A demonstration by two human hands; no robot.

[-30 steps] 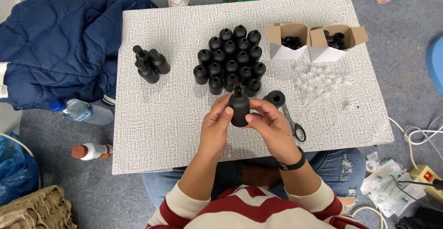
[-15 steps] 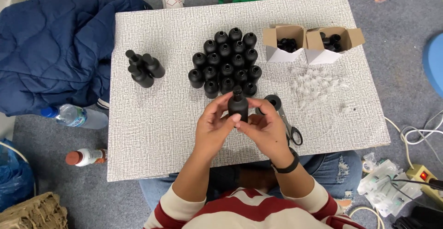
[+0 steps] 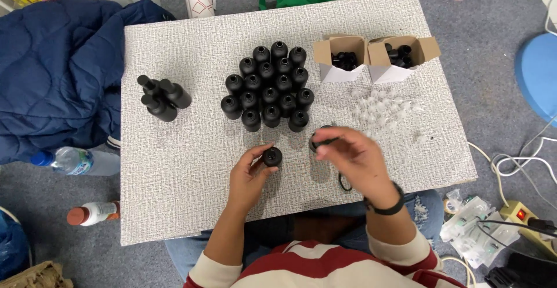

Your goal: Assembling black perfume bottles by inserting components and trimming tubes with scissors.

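Note:
My left hand (image 3: 246,178) grips a small black bottle (image 3: 271,157) standing upright on the white textured table (image 3: 174,195), just in front of a tight cluster of several upright black bottles (image 3: 270,85). My right hand (image 3: 354,160) is apart from that bottle, to its right, with its fingertips pinched together over the black scissors (image 3: 318,142). Whether those fingers hold anything is unclear. The hand hides most of the scissors.
Three black bottles (image 3: 162,98) lie at the table's left. Two open white cartons of black caps (image 3: 348,60) (image 3: 399,55) stand at the back right, with a scatter of small clear plastic pieces (image 3: 383,107) before them. A blue jacket (image 3: 58,73), plastic bottles and a power strip (image 3: 525,218) lie on the floor.
Both hands held one black bottle together in front of the cluster. Now my right hand has come off it and moved right over the scissors, while my left hand keeps the bottle on the table.

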